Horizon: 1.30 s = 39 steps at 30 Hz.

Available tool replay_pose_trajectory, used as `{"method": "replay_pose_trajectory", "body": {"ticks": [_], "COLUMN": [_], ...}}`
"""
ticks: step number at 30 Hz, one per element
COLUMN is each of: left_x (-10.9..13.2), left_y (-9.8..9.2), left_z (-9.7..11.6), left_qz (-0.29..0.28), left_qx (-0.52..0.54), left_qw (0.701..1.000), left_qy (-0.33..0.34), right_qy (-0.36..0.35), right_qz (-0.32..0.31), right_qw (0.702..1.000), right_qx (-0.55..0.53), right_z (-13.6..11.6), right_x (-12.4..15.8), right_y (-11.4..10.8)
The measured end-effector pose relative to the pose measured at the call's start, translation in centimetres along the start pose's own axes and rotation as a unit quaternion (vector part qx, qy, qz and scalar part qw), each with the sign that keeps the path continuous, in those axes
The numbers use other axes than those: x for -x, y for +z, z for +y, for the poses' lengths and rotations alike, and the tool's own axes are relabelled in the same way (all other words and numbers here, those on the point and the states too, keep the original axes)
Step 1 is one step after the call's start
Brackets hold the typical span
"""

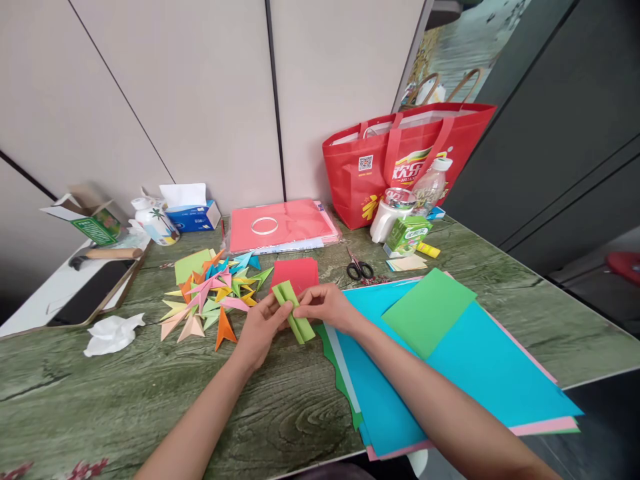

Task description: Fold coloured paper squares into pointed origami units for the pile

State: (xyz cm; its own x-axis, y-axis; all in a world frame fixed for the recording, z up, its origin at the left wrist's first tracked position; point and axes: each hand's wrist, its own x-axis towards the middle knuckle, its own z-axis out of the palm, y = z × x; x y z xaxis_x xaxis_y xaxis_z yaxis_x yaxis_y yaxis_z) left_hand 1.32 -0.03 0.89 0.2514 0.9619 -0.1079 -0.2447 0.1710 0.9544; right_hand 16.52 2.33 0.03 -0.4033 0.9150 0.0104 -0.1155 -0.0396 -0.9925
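Between my two hands is a light green piece of folded paper (301, 328), creased lengthwise into a narrow strip and held above the table. My left hand (261, 327) grips its left side, thumb on top. From the right, my right hand (326, 307) pinches it near the middle crease. Just behind the strip lies a stack of red paper squares (300, 272). Left of my hands spreads a heap of folded paper pieces (205, 293) in orange, pink, yellow, green and blue. Under my right forearm are large blue sheets (450, 373), with a green square (430, 312) on top.
Black-handled scissors (360, 268) lie behind the sheets, near a green drink carton (407, 235), a white mug (391, 217) and a red bag (410, 160). A pink paper pack (280, 230) rests at the back. A phone (93, 293) and crumpled tissue (114, 335) are at left.
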Motion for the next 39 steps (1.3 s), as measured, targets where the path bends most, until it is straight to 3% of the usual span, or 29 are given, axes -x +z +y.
{"method": "replay_pose_trajectory", "body": {"ticks": [6, 12, 20, 23, 25, 29, 31, 35, 39], "left_x": [0.0, -0.3, -0.5, -0.7, -1.0, -1.1, -1.0, -0.6, -0.6], "left_y": [-0.2, -0.8, -1.2, -1.7, -2.1, -2.2, -2.2, -1.8, -1.2], "left_z": [0.0, -0.2, 0.5, 0.5, 0.5, 0.5, 0.5, 0.6, 0.7], "left_qz": [0.015, 0.058, 0.048, 0.052, 0.063, 0.066, 0.04, -0.037, -0.05], "left_qx": [0.037, 0.054, 0.081, 0.096, 0.099, 0.096, 0.095, 0.085, 0.116], "left_qw": [0.999, 0.997, 0.995, 0.992, 0.99, 0.99, 0.991, 0.992, 0.991], "left_qy": [-0.016, -0.02, -0.044, -0.064, -0.077, -0.082, -0.082, -0.089, -0.04], "right_qy": [0.009, -0.009, 0.018, -0.007, -0.03, -0.065, -0.075, -0.047, -0.042], "right_qz": [0.015, 0.084, 0.127, 0.101, 0.052, -0.065, -0.08, -0.004, 0.082], "right_qw": [1.0, 0.992, 0.99, 0.995, 0.998, 0.995, 0.993, 0.999, 0.996], "right_qx": [0.017, 0.091, 0.054, -0.003, -0.02, 0.027, 0.046, 0.015, -0.008], "right_z": [0.1, 0.5, 0.5, 0.3, 0.0, -0.4, -0.3, 0.4, 1.0], "right_x": [-0.2, -0.7, -1.0, -1.0, -0.9, -0.6, -0.5, -0.6, -1.0], "right_y": [-0.4, -1.3, -2.6, -2.5, -2.6, -2.7, -2.5, -2.0, -1.8]}}
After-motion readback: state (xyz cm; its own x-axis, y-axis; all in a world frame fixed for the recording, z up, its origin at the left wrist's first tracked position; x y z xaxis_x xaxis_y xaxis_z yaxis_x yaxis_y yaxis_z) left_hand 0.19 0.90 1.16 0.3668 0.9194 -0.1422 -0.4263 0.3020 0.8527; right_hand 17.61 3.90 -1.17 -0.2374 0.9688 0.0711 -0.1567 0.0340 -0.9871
